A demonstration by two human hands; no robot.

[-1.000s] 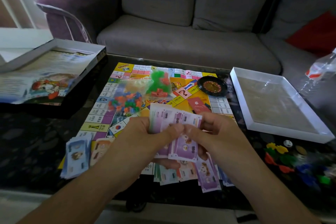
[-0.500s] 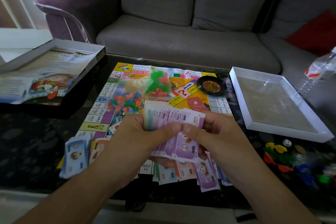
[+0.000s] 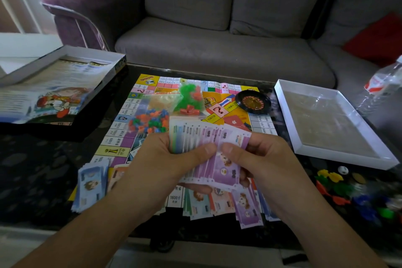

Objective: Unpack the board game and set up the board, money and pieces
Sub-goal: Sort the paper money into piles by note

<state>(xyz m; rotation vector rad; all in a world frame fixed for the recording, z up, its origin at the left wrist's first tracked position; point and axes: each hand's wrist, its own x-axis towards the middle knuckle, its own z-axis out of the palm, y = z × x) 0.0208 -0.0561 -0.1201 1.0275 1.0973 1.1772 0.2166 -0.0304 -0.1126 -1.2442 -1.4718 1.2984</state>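
The colourful game board (image 3: 121, 152) lies flat on the dark table. Above its near edge, my left hand (image 3: 161, 161) and my right hand (image 3: 258, 159) together grip a fanned stack of play money (image 3: 208, 143), thumbs on top, mostly purple notes. Sorted piles lie below: blue notes (image 3: 91, 187) at the left, green, pink and purple notes (image 3: 245, 206) under my hands. Bags of small plastic pieces (image 3: 150, 122) and green and red houses (image 3: 189, 100) rest on the board, beside a small black roulette wheel (image 3: 253, 102) and a red card deck (image 3: 235, 122).
The box lid (image 3: 65, 85) with a printed sheet sits at the left. A white box tray (image 3: 339, 154) lies at the right. Loose coloured tokens and a die (image 3: 342, 169) are scattered at the right front. A plastic bottle (image 3: 382, 85) stands far right. A grey sofa is behind.
The fan of notes has spread wider between my hands and risen slightly; my thumbs have slid a purple note to the right.
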